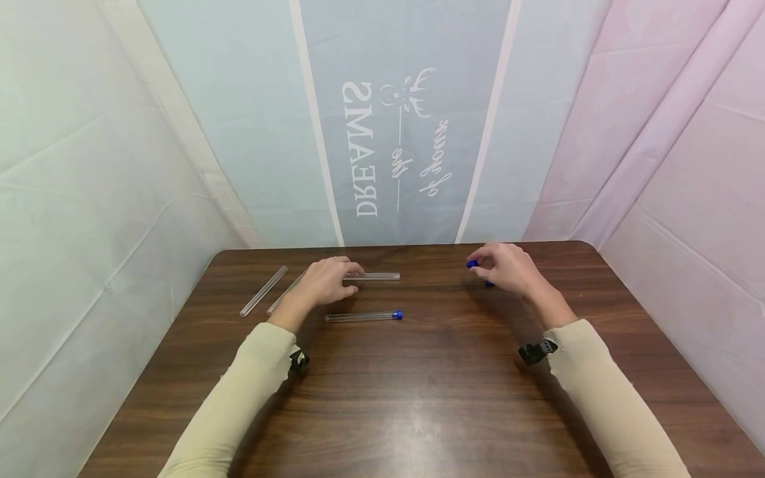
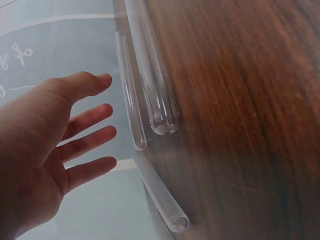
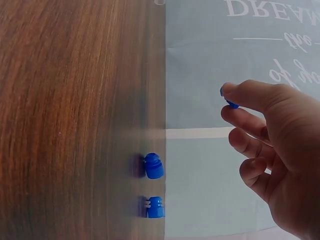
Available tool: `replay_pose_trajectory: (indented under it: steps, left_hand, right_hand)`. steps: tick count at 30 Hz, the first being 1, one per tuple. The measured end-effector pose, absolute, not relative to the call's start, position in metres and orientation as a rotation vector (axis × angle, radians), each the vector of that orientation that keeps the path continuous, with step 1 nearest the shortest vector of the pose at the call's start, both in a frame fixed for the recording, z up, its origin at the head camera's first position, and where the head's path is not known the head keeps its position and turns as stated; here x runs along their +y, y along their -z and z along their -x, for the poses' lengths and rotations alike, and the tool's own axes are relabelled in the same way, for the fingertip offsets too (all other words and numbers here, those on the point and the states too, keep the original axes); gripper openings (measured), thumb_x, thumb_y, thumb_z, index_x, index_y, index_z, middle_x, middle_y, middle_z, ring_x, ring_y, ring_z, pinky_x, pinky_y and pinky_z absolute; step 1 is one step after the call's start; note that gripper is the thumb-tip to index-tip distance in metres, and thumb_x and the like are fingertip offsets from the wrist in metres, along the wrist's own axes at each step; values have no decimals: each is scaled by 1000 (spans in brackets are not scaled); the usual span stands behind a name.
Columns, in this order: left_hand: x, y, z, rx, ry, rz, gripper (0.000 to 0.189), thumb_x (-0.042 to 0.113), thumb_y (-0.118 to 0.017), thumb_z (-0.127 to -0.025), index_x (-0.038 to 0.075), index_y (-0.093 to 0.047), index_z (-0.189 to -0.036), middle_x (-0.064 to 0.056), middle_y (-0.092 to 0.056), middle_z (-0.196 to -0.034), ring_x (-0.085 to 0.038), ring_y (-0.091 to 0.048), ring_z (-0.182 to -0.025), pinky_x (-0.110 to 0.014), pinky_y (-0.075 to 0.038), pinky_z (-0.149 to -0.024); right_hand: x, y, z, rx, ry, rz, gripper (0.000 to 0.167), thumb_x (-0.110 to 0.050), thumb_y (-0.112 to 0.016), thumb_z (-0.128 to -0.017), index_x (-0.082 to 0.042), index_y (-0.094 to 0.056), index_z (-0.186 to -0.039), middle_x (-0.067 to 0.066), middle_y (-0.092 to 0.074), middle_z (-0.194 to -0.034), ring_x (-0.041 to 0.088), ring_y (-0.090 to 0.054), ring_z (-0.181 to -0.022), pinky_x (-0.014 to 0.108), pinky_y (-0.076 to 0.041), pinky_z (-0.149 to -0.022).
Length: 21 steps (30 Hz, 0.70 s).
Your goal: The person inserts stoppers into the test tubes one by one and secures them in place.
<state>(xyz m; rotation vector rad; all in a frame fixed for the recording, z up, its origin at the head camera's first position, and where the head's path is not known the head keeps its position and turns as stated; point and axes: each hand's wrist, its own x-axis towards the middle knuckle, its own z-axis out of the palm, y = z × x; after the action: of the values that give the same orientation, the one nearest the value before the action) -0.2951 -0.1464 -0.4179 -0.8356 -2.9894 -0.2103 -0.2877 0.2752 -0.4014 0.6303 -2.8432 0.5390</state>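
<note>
My right hand (image 1: 508, 267) pinches a blue stopper (image 3: 232, 105) between thumb and index finger, raised over the back right of the table. Two more blue stoppers, one (image 3: 153, 166) beside the other (image 3: 155, 207), lie on the wood near that hand. Over the back left, my left hand (image 1: 323, 280) hovers with spread fingers and nothing in its grasp. Below it, a clear test tube (image 1: 382, 275) lies crosswise, partly covered by the fingers. A second tube (image 1: 284, 297) slants beside the wrist. Closer to me lies a test tube with a blue stopper in its end (image 1: 361, 317).
Another clear test tube (image 1: 263, 292) lies slanted at the far left of the brown wooden table (image 1: 412, 378). A printed cloth (image 1: 406, 219) hangs right behind the table's back edge, with white cloth walls (image 1: 78, 219) on both sides.
</note>
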Motion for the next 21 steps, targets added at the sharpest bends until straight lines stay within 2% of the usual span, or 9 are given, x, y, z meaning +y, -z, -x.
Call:
replay_pose_trajectory:
  steps: [11,16,21]
  left_hand:
    - [-144,424,308,-3033,308,845,43,27,-78,-106,20,-74,-149,-10,-75,-148,-37,-71,-137,-58,-58,-114]
    - [-144,427,315,-3000,345,857,42,25,-79,-105,17,-76,-147,-9,-77,-145,-35,-73,-136,-55,-58,-116]
    - [-141,431,317,-3008,362,847,40,24,-78,-106,17,-77,-145,-10,-77,-148,-35,-72,-139,-57,-59,-115]
  right_hand:
    - [274,404,280,-2786,-581,-634,17,-18,-84,-100,-14,-86,-117,3,-85,-99,24,-80,-90,50,-60,-81]
    - [272,406,277,-2771,-594,-639,18,-16,-84,-100,-13,-86,-118,4,-84,-100,23,-79,-90,49,-59,-81]
    - [272,408,275,-2776,-590,-637,20,-14,-83,-100,-12,-86,-120,5,-82,-103,23,-76,-90,43,-56,-78]
